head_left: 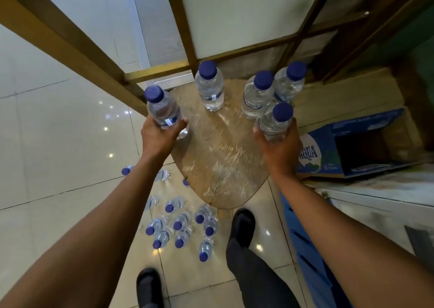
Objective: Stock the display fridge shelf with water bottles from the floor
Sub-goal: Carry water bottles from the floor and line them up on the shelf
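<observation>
My left hand (pixel 159 131) grips a water bottle (pixel 163 109) round its lower body, fingers curled, bottle upright with its blue cap on top, held at the left edge of the bench (pixel 220 157). My right hand (pixel 280 145) grips a second bottle (pixel 274 122) the same way, upright, over the right edge of the bench. Just beyond the right hand two standing bottles (pixel 257 95) sit touching each other on the bench top. Between the two hands and further from me, a single bottle (pixel 209 88) stands alone. Below my left forearm, well apart from the hands, a cluster of floor bottles (pixel 180 225) lies on the tiled floor (pixel 58 143), caps mostly toward me. To the right of the right hand, an open blue carton (pixel 347 148) marked AQUA lies on its side. Near the floor bottles I see my two dark shoes (pixel 243 225). A wooden frame (pixel 77 47) rises beyond the left hand.
</observation>
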Action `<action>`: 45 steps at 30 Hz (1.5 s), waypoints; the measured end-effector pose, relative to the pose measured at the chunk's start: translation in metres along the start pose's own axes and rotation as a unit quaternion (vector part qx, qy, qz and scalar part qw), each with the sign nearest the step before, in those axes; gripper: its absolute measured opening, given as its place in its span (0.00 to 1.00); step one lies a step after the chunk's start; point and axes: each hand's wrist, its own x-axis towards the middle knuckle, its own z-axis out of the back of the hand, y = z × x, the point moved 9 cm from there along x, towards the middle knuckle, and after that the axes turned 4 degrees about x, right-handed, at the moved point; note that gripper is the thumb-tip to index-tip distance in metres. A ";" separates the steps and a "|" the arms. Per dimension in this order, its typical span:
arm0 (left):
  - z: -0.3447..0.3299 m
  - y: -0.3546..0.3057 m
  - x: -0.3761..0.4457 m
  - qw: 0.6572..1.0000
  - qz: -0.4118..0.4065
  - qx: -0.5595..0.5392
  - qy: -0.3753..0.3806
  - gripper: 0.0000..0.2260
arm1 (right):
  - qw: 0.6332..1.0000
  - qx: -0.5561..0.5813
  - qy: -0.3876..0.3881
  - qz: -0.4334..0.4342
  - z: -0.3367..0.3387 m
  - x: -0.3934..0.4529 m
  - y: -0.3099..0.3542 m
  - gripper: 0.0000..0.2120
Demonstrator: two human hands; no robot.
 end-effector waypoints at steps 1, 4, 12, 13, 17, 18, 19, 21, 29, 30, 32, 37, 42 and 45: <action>0.001 0.002 -0.010 1.000 0.009 -0.011 0.007 0.25 | 1.000 -0.012 0.008 0.003 0.001 -0.001 0.002 0.26; 0.005 0.004 -0.049 0.997 0.043 -0.065 0.022 0.20 | 0.998 -0.034 0.046 -0.012 0.007 -0.018 0.007 0.25; 0.048 -0.072 -0.170 0.981 -0.013 -0.138 0.137 0.13 | 0.995 0.070 0.069 0.012 0.071 -0.120 0.115 0.12; 0.058 -0.086 -0.186 0.977 -0.031 -0.141 0.156 0.13 | 0.994 0.092 0.064 0.020 0.083 -0.134 0.135 0.10; 0.101 -0.143 -0.242 0.957 -0.103 -0.163 0.218 0.17 | 0.987 0.151 -0.002 0.061 0.141 -0.191 0.208 0.24; 0.113 -0.157 -0.257 0.949 -0.123 -0.167 0.236 0.18 | 0.984 0.162 -0.024 0.073 0.155 -0.206 0.225 0.27; 0.124 -0.172 -0.273 0.941 -0.143 -0.174 0.252 0.18 | 0.980 0.171 -0.051 0.088 0.171 -0.223 0.245 0.29; 0.145 -0.202 -0.304 0.923 -0.182 -0.186 0.284 0.16 | 0.969 0.192 -0.106 0.112 0.203 -0.258 0.283 0.29; 0.199 -0.329 -0.447 0.836 -0.319 -0.211 0.392 0.19 | 0.934 0.181 -0.232 0.202 0.330 -0.370 0.415 0.26; 0.201 -0.343 -0.464 0.826 -0.333 -0.216 0.401 0.17 | 0.930 0.174 -0.246 0.212 0.347 -0.384 0.425 0.26; 0.201 -0.365 -0.496 0.806 -0.347 -0.233 0.420 0.15 | 0.922 0.162 -0.268 0.228 0.379 -0.410 0.438 0.28; 0.186 -0.406 -0.576 0.749 -0.390 -0.249 0.474 0.12 | 0.905 0.119 -0.332 0.237 0.453 -0.470 0.440 0.19; 0.154 -0.451 -0.651 0.694 -0.428 -0.221 0.536 0.12 | 0.874 0.051 -0.420 0.239 0.527 -0.518 0.444 0.18; 0.135 -0.489 -0.696 0.668 -0.453 -0.213 0.551 0.10 | 0.866 0.021 -0.442 0.234 0.571 -0.528 0.457 0.18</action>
